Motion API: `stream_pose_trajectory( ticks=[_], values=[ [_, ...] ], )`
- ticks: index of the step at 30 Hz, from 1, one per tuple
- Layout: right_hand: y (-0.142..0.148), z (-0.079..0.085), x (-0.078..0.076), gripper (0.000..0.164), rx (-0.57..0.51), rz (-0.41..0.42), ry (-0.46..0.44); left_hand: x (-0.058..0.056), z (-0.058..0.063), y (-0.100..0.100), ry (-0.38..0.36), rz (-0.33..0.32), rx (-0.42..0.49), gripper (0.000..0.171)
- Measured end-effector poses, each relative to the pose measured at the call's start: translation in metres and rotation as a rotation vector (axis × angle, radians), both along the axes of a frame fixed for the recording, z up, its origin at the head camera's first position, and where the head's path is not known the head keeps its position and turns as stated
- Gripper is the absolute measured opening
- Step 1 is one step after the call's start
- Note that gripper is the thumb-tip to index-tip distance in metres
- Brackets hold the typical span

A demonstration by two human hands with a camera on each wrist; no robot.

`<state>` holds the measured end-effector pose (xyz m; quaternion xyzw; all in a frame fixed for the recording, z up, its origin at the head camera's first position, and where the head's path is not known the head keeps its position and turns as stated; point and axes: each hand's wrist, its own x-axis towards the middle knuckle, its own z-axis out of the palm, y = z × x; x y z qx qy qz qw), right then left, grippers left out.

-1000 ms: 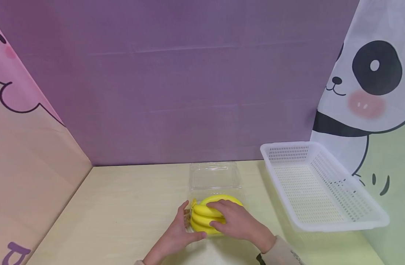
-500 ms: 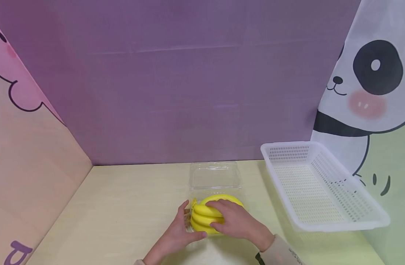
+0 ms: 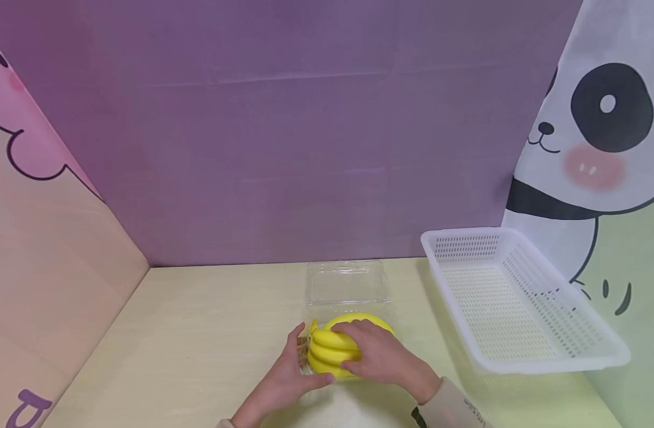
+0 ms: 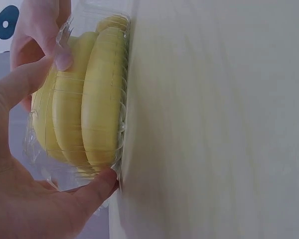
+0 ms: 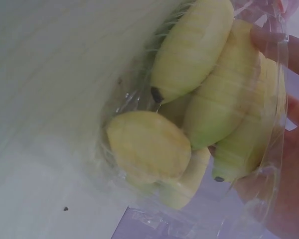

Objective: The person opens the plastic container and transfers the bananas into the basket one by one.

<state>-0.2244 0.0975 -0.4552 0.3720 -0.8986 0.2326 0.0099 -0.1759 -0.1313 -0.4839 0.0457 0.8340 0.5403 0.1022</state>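
Currently the left grip (image 3: 289,377) holds the left end of a clear container (image 3: 302,356) between spread thumb and fingers. Just right of it, the right grip (image 3: 382,356) is curled from above over yellow bananas (image 3: 327,355), which lie in the container between both grips. Beyond the grips is the open clear lid (image 3: 348,287); well right of them, a white basket (image 3: 551,365).

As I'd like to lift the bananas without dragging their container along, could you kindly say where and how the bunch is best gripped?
I'd suggest across the curved middle of the banana bunch, coming from above: the lid of the clear container is open, while its walls hem in the sides. The right hand grips it from above.
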Motion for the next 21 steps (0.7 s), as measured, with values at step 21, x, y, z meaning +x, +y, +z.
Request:
stream_pose_trajectory(
  ticks=[21],
  values=[
    [0.0001,-0.0062,-0.0054,0.059,0.013,-0.021,0.036,0.0001,0.0008,-0.0002,0.008,-0.003,0.008,0.12]
  ],
)
